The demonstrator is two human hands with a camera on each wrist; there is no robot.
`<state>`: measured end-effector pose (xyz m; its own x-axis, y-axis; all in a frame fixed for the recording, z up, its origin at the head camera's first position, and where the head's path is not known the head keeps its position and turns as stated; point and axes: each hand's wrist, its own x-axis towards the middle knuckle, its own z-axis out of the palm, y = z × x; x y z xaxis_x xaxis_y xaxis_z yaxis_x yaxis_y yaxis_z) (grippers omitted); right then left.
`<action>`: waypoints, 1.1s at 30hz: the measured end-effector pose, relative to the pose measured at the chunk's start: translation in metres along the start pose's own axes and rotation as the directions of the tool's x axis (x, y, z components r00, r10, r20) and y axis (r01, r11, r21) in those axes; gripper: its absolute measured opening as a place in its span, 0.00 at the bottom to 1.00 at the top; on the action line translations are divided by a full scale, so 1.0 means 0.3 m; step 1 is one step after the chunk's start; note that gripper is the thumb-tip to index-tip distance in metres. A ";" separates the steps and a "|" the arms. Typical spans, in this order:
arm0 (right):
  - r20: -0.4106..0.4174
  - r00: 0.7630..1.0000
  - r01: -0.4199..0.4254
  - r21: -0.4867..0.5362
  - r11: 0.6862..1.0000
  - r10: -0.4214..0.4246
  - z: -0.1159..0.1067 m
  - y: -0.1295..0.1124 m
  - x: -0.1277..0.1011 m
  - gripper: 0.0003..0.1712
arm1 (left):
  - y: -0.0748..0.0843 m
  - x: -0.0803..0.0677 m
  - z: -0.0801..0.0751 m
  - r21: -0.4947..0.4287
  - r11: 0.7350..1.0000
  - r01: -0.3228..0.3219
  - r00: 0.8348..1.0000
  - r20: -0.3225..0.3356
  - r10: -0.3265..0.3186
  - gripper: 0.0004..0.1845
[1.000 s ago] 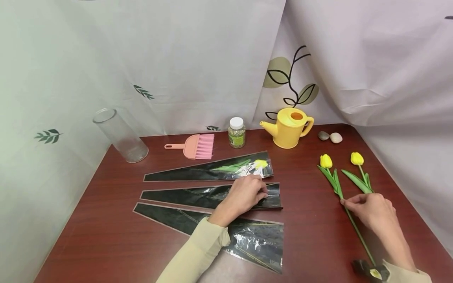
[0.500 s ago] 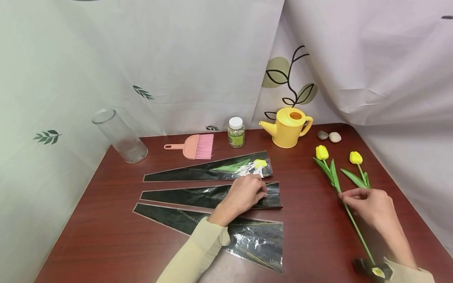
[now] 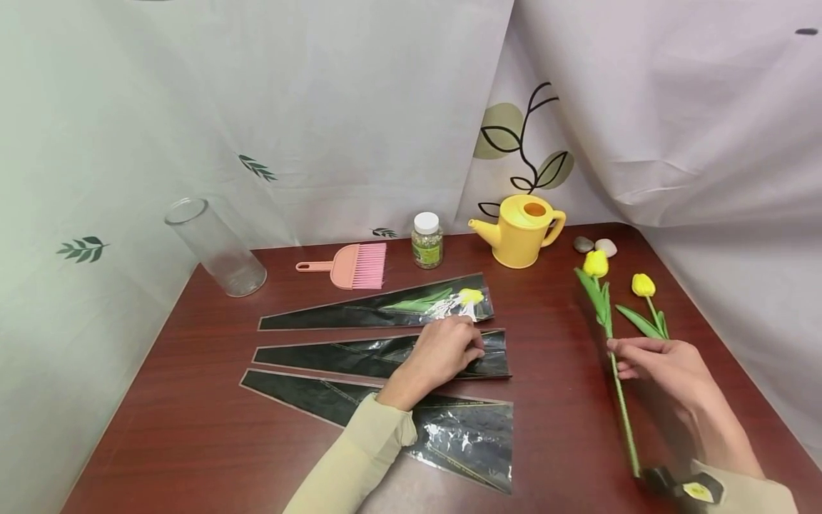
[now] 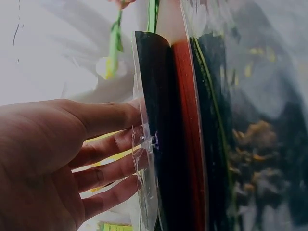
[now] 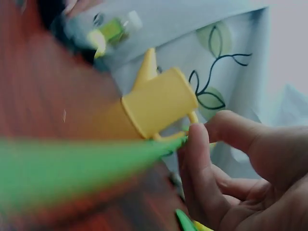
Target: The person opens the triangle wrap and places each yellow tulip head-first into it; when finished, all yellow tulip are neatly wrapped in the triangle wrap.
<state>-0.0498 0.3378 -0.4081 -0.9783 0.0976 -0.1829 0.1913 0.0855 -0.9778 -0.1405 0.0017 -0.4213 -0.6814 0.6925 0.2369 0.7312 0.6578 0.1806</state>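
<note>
Evidently, the dark red worktop (image 3: 180, 428) carries three dark-backed film sleeves, each narrow toward nine o'clock and wide toward three: a far sleeve (image 3: 347, 315) with a flower (image 3: 471, 296) inside, a middle sleeve (image 3: 347, 357), and a near sleeve (image 3: 462, 442) crossed by the left forearm (image 3: 359, 450). The left hand (image 3: 443, 350) has its fingers curled at the middle sleeve's mouth, seemingly pinching the clear film, so the step in hand looks like keeping that mouth ready. At three o'clock, the right hand (image 3: 674, 370) pinches the stem of a yellow tulip (image 3: 606, 318), bloom toward twelve; whether the stem's foot touches the worktop I cannot tell. The next move probably calls for turning the yellow tulip so its foot leads toward nine o'clock into the mouth; its leaves could catch on the film. A spare tulip (image 3: 643, 285) lies just beyond the right hand, partly hidden by it. Farther out, a glass cylinder (image 3: 225, 257) stands at ten o'clock, a watering can (image 3: 519, 239) at one, a pink brush (image 3: 344, 267) at eleven and a lidded jar (image 3: 427, 246) at twelve, all clear of the sleeves and seemingly no obstacle. Smallest, a grey stone (image 3: 583, 245) and a pale stone (image 3: 607, 247) sit near two.
</note>
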 end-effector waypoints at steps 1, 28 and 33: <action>0.029 1.000 0.004 0.131 0.991 -0.008 -0.002 0.002 0.002 0.09 | -0.001 0.000 0.000 -0.002 1.000 0.000 1.000 0.000 0.000 0.02; -0.113 0.992 0.114 0.706 0.699 -0.048 0.116 0.050 0.000 0.10 | -0.002 0.006 -0.005 -0.018 1.000 0.012 0.998 -0.061 -0.013 0.04; -0.090 0.996 0.046 0.689 0.724 0.023 0.191 0.056 0.002 0.09 | -0.001 0.008 -0.009 -0.017 1.000 0.015 0.996 -0.084 -0.017 0.05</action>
<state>-0.0518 0.2826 -0.4303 -0.9623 0.1888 -0.1957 0.0389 -0.6167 -0.7862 -0.1421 0.0023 -0.4182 -0.6886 0.6540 0.3132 0.7210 0.6634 0.2000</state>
